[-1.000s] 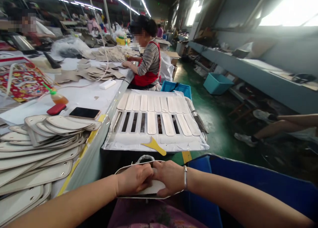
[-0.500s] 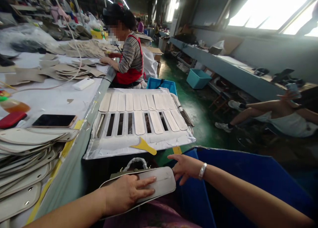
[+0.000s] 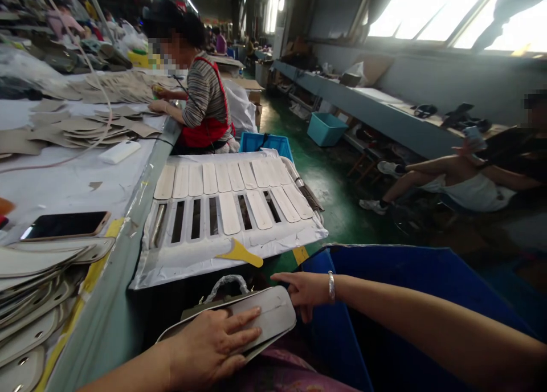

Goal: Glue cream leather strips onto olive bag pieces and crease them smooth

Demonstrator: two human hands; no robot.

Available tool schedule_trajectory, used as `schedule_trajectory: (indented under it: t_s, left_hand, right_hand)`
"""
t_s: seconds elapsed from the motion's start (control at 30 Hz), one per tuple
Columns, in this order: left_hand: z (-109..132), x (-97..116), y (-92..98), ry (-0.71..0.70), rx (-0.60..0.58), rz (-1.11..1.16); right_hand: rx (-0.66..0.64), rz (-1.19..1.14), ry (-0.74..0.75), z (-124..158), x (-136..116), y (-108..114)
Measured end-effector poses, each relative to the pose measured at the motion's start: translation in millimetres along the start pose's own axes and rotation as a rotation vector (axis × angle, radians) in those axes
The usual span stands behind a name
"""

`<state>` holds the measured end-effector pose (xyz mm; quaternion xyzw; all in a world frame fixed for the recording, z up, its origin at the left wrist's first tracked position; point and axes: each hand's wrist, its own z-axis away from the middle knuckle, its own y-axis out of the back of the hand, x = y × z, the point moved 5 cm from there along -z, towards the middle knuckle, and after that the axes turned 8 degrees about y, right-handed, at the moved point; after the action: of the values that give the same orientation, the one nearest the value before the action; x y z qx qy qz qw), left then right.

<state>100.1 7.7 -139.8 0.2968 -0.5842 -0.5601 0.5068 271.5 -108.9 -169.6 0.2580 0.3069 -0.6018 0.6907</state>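
Observation:
A handbag (image 3: 270, 313) with a pale, rounded panel facing up rests on my lap. Its carry handle (image 3: 226, 286) is wrapped in clear plastic. My left hand (image 3: 217, 338) lies flat over the panel, fingers stretched out and apart. At the panel's right end is my right hand (image 3: 310, 292), index finger extended, other fingers hanging down beside the edge; whether they touch it I cannot tell. A bracelet (image 3: 331, 286) circles that wrist. Beyond the bag, a white-covered rack (image 3: 171, 266) carries rows of pale strips (image 3: 231, 212) and a yellow scraper (image 3: 241, 253).
On my left, a long table (image 3: 123, 192) bears a phone (image 3: 64, 225) and stacked pale pieces (image 3: 38, 309). A large blue bin (image 3: 342, 323) stands at my right. A co-worker (image 3: 209, 90) in a red apron works ahead; another person (image 3: 453, 175) sits at the right.
The view has turned slightly right, so the surroundings shift left. My left hand remains on the bag; my right hand stays by its end, index finger still extended.

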Motion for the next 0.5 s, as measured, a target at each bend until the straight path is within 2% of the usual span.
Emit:
schedule_trajectory:
  t_s: [0.17,0.23,0.33,0.5]
  left_hand:
    - [-7.2,2.7,8.1,0.092,-0.104,0.126]
    - [-9.1,4.3,12.1,0.131,-0.164,0.163]
    - [-9.9,6.7,14.7,0.159,-0.228,0.182]
    - [-9.0,9.5,4.2,0.148,-0.237,0.131]
  right_hand:
    - [0.18,0.329,0.2,4.9,-12.6,3.4]
    - [0.228,0.368,0.251,8.5,-18.9,2.8]
    - [0.281,0.393,0.249,14.0,-26.5,1.4]
    - [0.345,0.476,0.312,22.3,-44.8,-4.9]
